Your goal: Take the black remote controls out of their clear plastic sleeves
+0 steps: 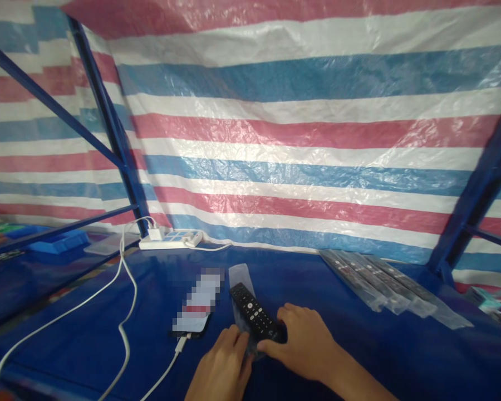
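Observation:
A black remote control with white and black buttons lies slantwise at the front of the blue table, over a clear plastic sleeve. My right hand grips the remote's near end, thumb on one side and fingers on the other. At the sleeve's near end is my left hand, its fingers bent and pinched together on the plastic. Part of the sleeve is hidden under the remote and behind my fingers. Left of the remote lies a phone with a lit, blurred-out screen.
Several remotes in clear sleeves lie overlapping at the right of the table. A white power strip sits at the back left, with white cables running forward. Blue metal posts and a striped tarp stand behind.

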A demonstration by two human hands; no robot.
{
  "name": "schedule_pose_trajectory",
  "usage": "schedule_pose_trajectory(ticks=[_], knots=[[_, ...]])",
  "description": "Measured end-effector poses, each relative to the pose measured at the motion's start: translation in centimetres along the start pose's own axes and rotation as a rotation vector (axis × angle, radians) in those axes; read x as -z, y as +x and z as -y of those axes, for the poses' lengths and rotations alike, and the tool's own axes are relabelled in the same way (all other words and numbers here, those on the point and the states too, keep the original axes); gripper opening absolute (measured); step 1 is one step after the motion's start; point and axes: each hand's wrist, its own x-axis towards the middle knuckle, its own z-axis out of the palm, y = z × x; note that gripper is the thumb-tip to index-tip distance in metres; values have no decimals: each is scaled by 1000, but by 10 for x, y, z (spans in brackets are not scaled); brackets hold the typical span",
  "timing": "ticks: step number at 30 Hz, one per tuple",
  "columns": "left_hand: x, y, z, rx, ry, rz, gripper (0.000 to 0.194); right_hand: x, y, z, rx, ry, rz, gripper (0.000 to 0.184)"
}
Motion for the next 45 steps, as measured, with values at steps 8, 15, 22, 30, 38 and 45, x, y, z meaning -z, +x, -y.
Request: schedule_pose_trajectory(ticks=[8,15,22,30,38,45], knots=[[18,2,-17,72,97,243,49,7,7,-4,-84,-70,10,28],[16,21,-31,80,135,244,51,26,-2,-51,-201,-155,67,30],[32,33,-52,101,188,274,58,27,-9,-68,-193,-112,58,24],[22,34,-44,65,197,175,40,28,-15,-68,-209,-75,49,23],[14,35,-35,34,156,152,57,26,-17,-74,-190,-46,33,21],[7,30,-33,46,150,31,36,26,-17,-71,-194,-47,46,20]])
